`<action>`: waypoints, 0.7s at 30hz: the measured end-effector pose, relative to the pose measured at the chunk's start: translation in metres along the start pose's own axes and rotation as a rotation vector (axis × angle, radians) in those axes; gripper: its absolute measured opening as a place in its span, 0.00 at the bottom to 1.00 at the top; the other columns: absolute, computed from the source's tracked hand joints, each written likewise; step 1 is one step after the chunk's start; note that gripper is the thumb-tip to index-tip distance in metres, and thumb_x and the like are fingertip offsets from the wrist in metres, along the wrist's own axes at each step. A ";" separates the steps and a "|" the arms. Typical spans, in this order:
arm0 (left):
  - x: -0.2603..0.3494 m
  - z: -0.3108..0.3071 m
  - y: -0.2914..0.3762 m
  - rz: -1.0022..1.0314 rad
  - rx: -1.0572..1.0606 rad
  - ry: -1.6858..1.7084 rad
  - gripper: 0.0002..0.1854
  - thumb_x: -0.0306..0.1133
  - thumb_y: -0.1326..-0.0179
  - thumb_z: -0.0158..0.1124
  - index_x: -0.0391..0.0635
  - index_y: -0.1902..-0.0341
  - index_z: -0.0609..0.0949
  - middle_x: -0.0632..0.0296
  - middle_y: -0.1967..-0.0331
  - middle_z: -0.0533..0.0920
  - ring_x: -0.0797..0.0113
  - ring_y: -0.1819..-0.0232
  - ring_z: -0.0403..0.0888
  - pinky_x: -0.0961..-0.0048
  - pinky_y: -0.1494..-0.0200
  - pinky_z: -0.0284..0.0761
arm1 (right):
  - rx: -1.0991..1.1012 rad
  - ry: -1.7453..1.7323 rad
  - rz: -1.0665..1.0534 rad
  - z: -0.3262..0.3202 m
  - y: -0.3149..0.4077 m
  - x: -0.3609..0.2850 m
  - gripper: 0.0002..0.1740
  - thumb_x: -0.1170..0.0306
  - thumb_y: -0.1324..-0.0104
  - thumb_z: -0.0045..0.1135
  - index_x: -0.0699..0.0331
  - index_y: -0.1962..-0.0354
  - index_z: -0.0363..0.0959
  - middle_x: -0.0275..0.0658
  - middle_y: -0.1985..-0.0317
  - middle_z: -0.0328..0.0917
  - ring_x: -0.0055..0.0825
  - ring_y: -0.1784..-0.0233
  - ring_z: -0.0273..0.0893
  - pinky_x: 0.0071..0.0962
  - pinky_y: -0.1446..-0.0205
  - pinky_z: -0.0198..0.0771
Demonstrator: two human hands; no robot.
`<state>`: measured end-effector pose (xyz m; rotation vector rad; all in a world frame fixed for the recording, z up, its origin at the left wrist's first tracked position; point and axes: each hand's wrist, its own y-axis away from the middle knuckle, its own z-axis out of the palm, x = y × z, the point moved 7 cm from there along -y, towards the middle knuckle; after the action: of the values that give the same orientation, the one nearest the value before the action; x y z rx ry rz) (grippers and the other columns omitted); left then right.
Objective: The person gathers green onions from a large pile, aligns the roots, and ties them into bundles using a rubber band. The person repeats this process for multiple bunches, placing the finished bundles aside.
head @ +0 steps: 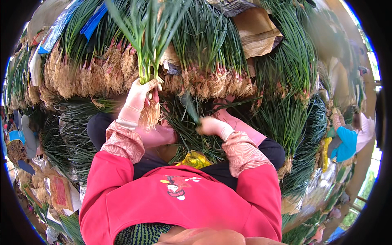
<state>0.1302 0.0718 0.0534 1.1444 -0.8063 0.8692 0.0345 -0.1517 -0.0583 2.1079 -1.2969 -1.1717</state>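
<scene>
My gloved left hand (137,96) is raised over my left leg and grips a small bunch of young garlic plants (148,65) just above their pinkish bulbs. Their green leaves point away from me, and pale roots (150,116) hang below the fist. To the right, my gloved right hand (212,126) is closed around the near end of a blurred, long greenish thing (189,107). Whether it is a leaf or a blade cannot be told. Loose green leaves (196,142) lie between my legs, beneath both hands.
Rows of garlic plants (208,52) lie before me, roots towards me. Brown paper (257,33) and a blue strip (93,20) rest on them. Cut-looking leaves (79,134) are heaped at left. A yellow plastic bag (194,160) sits in my lap. Another person (346,142) is at far right.
</scene>
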 end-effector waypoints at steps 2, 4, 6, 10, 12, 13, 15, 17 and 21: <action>-0.002 -0.002 -0.011 0.054 -0.079 0.036 0.12 0.36 0.36 0.61 0.40 0.57 0.80 0.64 0.74 0.81 0.77 0.86 0.75 0.83 0.88 0.63 | 0.090 0.050 -0.023 -0.020 -0.011 0.011 0.31 0.49 0.40 0.56 0.65 0.49 0.74 0.56 0.55 0.78 0.44 0.50 0.78 0.38 0.45 0.71; -0.029 0.003 -0.021 -0.108 -0.089 0.237 0.09 0.31 0.40 0.64 0.41 0.58 0.80 0.65 0.77 0.80 0.76 0.85 0.75 0.82 0.86 0.63 | 0.333 -0.051 0.107 -0.068 -0.035 0.019 0.31 0.48 0.39 0.55 0.65 0.49 0.74 0.54 0.55 0.79 0.46 0.50 0.78 0.39 0.45 0.71; -0.047 0.016 -0.030 -0.146 -0.120 0.404 0.08 0.26 0.43 0.66 0.39 0.61 0.79 0.68 0.81 0.75 0.78 0.84 0.71 0.81 0.80 0.65 | 0.552 -0.203 0.258 -0.122 -0.061 0.018 0.27 0.49 0.37 0.53 0.65 0.56 0.77 0.50 0.62 0.81 0.46 0.56 0.80 0.40 0.50 0.73; -0.062 0.008 -0.045 -0.188 0.071 0.315 0.09 0.27 0.42 0.64 0.38 0.59 0.79 0.70 0.82 0.75 0.79 0.83 0.68 0.80 0.77 0.65 | 0.660 -0.199 0.177 -0.160 -0.059 -0.026 0.23 0.51 0.34 0.50 0.64 0.64 0.79 0.49 0.71 0.81 0.45 0.63 0.80 0.41 0.54 0.73; -0.059 0.011 -0.046 -0.165 0.044 0.348 0.11 0.30 0.39 0.62 0.39 0.55 0.79 0.69 0.81 0.76 0.78 0.84 0.68 0.80 0.76 0.65 | 0.623 -0.356 0.120 -0.144 -0.036 -0.042 0.20 0.53 0.36 0.51 0.60 0.62 0.79 0.49 0.68 0.80 0.45 0.63 0.80 0.40 0.55 0.73; -0.058 0.014 -0.045 -0.160 0.021 0.353 0.12 0.31 0.38 0.62 0.39 0.54 0.79 0.69 0.81 0.76 0.78 0.84 0.69 0.80 0.76 0.65 | 0.680 -0.298 0.014 -0.140 -0.021 -0.055 0.18 0.53 0.36 0.51 0.58 0.62 0.79 0.49 0.68 0.80 0.45 0.63 0.80 0.40 0.55 0.73; -0.062 0.014 -0.037 -0.226 0.045 0.044 0.12 0.34 0.39 0.63 0.40 0.56 0.81 0.63 0.74 0.82 0.74 0.78 0.78 0.80 0.82 0.70 | 0.571 -0.218 -0.179 -0.122 -0.009 -0.073 0.17 0.53 0.36 0.50 0.56 0.64 0.79 0.48 0.66 0.80 0.45 0.64 0.80 0.38 0.56 0.73; -0.065 0.023 -0.031 -0.219 0.053 0.176 0.12 0.34 0.39 0.63 0.41 0.56 0.81 0.62 0.73 0.83 0.74 0.78 0.78 0.77 0.80 0.73 | 0.492 0.108 -0.287 -0.109 -0.013 -0.084 0.20 0.53 0.34 0.51 0.58 0.55 0.76 0.45 0.60 0.81 0.39 0.62 0.81 0.34 0.57 0.74; -0.066 0.031 -0.024 -0.245 0.041 0.169 0.10 0.33 0.38 0.61 0.41 0.57 0.80 0.63 0.72 0.83 0.75 0.77 0.77 0.78 0.76 0.74 | 0.316 -1.778 -0.240 -0.101 -0.062 -0.045 0.19 0.66 0.32 0.54 0.69 0.48 0.70 0.32 0.68 0.78 0.17 0.71 0.74 0.17 0.70 0.67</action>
<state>0.1192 0.0270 -0.0083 1.1611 -0.4991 0.7683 0.1406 -0.0906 -0.0237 0.9126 -1.7741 -3.3806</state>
